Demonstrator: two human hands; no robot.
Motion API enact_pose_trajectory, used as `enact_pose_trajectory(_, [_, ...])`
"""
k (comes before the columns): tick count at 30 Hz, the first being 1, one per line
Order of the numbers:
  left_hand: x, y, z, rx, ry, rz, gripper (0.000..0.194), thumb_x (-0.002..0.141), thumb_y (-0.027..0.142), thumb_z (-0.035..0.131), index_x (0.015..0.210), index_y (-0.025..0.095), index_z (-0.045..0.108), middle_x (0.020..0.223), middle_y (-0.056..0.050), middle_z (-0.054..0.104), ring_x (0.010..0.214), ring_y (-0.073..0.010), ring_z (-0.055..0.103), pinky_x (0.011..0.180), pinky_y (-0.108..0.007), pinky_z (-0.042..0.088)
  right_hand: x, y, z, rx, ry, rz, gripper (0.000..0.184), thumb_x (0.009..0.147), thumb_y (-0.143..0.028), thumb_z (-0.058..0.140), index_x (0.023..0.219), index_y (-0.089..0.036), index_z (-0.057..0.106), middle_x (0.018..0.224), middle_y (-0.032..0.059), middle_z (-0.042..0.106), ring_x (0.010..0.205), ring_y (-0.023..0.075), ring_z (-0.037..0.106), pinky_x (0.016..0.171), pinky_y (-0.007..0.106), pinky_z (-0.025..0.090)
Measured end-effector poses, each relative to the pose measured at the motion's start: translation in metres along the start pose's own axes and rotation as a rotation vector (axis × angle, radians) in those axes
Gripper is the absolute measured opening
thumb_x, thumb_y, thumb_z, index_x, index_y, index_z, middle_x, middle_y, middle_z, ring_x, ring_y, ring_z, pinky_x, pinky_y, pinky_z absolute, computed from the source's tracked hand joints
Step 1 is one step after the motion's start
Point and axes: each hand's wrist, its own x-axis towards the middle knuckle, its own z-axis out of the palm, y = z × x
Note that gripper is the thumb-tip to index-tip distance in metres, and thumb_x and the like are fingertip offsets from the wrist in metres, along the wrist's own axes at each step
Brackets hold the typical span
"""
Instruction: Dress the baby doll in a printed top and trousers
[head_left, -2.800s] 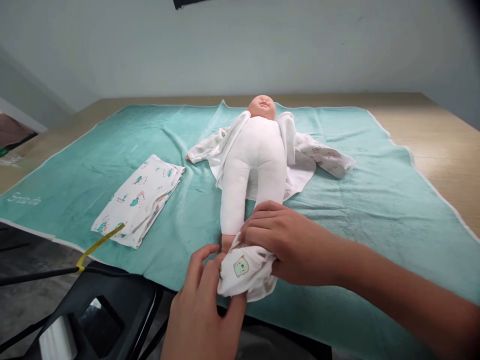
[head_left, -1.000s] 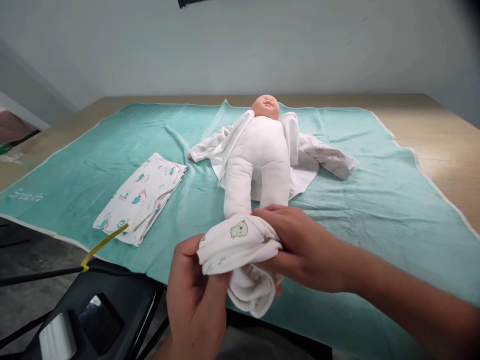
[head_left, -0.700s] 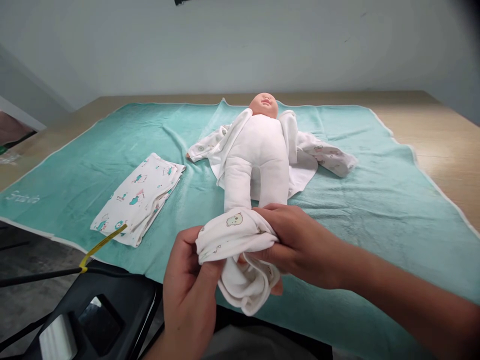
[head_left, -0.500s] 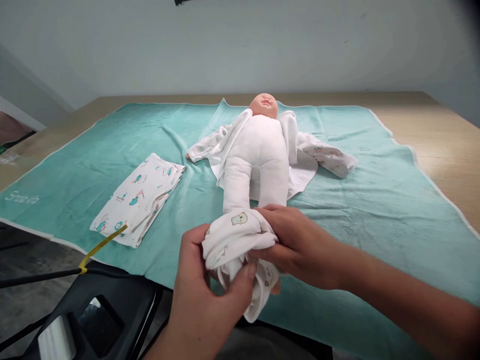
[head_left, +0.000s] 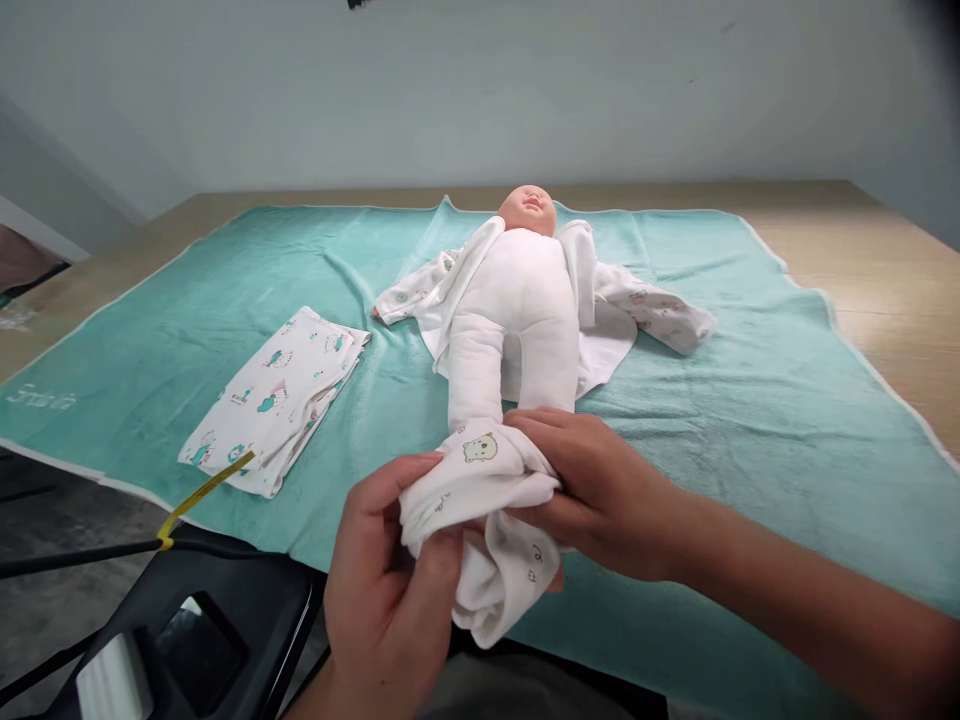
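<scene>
On your worktop [head_left: 877,240], the doll [head_left: 525,280] lies lengthwise from far edge to near edge, legs towards you. The bunched white garment [head_left: 469,485] sits at its lower legs by the middle near edge, between your left hand [head_left: 386,600] and right hand [head_left: 615,495], equally close, each grip pinched closed on cloth; your left thumb has drawn back from its centre.

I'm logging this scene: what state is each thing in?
Doll: lying face up
White top: open at front
Patterned cloth: folded
Bear-print garment: bunched, held
Teal blanket: spread, wrinkled
Left hand: gripping that garment
Right hand: gripping it too
Yellow tie: looped round cable
</scene>
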Motion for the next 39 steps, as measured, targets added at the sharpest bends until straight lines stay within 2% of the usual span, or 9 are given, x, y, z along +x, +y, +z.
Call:
enact_pose_trajectory(4, [0.004, 0.007, 0.007, -0.112, -0.039, -0.154, 0.022, 0.085, 0.025, 0.066, 0.106, 0.021, 0.063, 0.086, -0.001, 0.073, 0.067, -0.0142, 0.068, 0.052, -0.019, 0.053, -0.001, 0.002, 0.000, -0.020, 0.034, 0.033, 0.019, 0.092, -0.027, 0.050, 0.075, -0.019, 0.052, 0.070, -0.0008, 0.057, 0.062, 0.0125, 0.045, 0.059, 0.026, 0.030])
enact_pose_trajectory(10, [0.003, 0.015, 0.009, -0.148, 0.005, -0.220, 0.022, 0.082, 0.020, 0.068, 0.104, 0.021, 0.062, 0.085, 0.000, 0.073, 0.066, -0.0135, 0.069, 0.054, -0.019, 0.054, -0.002, 0.000, 0.002, -0.090, 0.060, 0.049, 0.013, 0.077, -0.015, 0.060, 0.074, -0.020, 0.047, 0.069, -0.0031, 0.056, 0.059, 0.0103, 0.042, 0.054, 0.023, 0.027])
enact_pose_trajectory(15, [0.008, 0.007, 0.006, -0.159, -0.010, -0.105, 0.031, 0.073, 0.016, 0.078, 0.100, 0.021, 0.065, 0.097, -0.002, 0.074, 0.084, -0.0172, 0.072, 0.068, -0.022, 0.058, -0.002, -0.001, -0.001, 0.070, 0.070, 0.079, 0.015, 0.074, -0.010, 0.063, 0.081, -0.020, 0.054, 0.082, -0.0014, 0.060, 0.068, 0.0113, 0.053, 0.057, 0.022, 0.037])
enact_pose_trajectory(20, [0.020, -0.012, 0.000, -0.299, -0.224, 0.116, 0.032, 0.077, 0.011, 0.075, 0.104, 0.024, 0.065, 0.119, -0.006, 0.068, 0.111, -0.0220, 0.066, 0.085, -0.028, 0.057, -0.002, -0.002, -0.009, 0.326, 0.005, 0.175, 0.019, 0.080, -0.013, 0.064, 0.095, -0.020, 0.057, 0.093, 0.0013, 0.062, 0.073, 0.0139, 0.060, 0.057, 0.023, 0.047])
enact_pose_trajectory(25, [0.027, -0.020, 0.000, -0.285, -0.351, 0.190, 0.042, 0.078, 0.015, 0.075, 0.116, 0.029, 0.062, 0.140, -0.007, 0.055, 0.132, -0.0277, 0.052, 0.100, -0.038, 0.052, 0.000, -0.004, -0.012, 0.271, -0.014, 0.173, 0.030, 0.074, -0.007, 0.066, 0.098, -0.021, 0.057, 0.101, 0.0021, 0.063, 0.081, 0.0157, 0.061, 0.064, 0.024, 0.050])
enact_pose_trajectory(28, [0.031, -0.021, 0.001, -0.211, -0.324, 0.099, 0.048, 0.073, 0.021, 0.080, 0.118, 0.028, 0.064, 0.149, -0.007, 0.049, 0.138, -0.0309, 0.046, 0.104, -0.040, 0.050, 0.000, -0.003, -0.008, 0.209, 0.020, 0.118, 0.029, 0.074, -0.004, 0.064, 0.097, -0.020, 0.057, 0.103, 0.0021, 0.063, 0.084, 0.0152, 0.060, 0.068, 0.023, 0.049])
enact_pose_trajectory(31, [0.036, -0.022, 0.002, -0.186, -0.322, -0.073, 0.057, 0.070, 0.020, 0.080, 0.124, 0.028, 0.063, 0.148, -0.007, 0.051, 0.134, -0.0314, 0.050, 0.101, -0.038, 0.052, 0.000, 0.001, -0.003, 0.146, 0.051, 0.057, 0.029, 0.076, -0.002, 0.061, 0.098, -0.021, 0.056, 0.103, 0.0016, 0.061, 0.084, 0.0139, 0.058, 0.069, 0.023, 0.048])
enact_pose_trajectory(35, [0.044, -0.023, 0.003, -0.151, -0.341, -0.160, 0.056, 0.067, 0.008, 0.073, 0.120, 0.027, 0.067, 0.139, -0.004, 0.061, 0.126, -0.0287, 0.058, 0.097, -0.034, 0.053, -0.001, 0.006, 0.001, -0.017, 0.052, -0.018, 0.028, 0.075, -0.001, 0.058, 0.095, -0.020, 0.056, 0.108, 0.0048, 0.060, 0.084, 0.0152, 0.058, 0.067, 0.025, 0.047])
enact_pose_trajectory(39, [0.049, -0.024, 0.005, -0.188, -0.288, -0.254, 0.050, 0.065, 0.008, 0.070, 0.113, 0.023, 0.071, 0.118, -0.005, 0.072, 0.105, -0.0263, 0.068, 0.083, -0.032, 0.057, -0.001, 0.005, 0.001, -0.280, 0.094, -0.024, 0.040, 0.071, -0.007, 0.060, 0.108, -0.020, 0.053, 0.134, 0.0121, 0.052, 0.087, 0.0201, 0.061, 0.068, 0.031, 0.047])
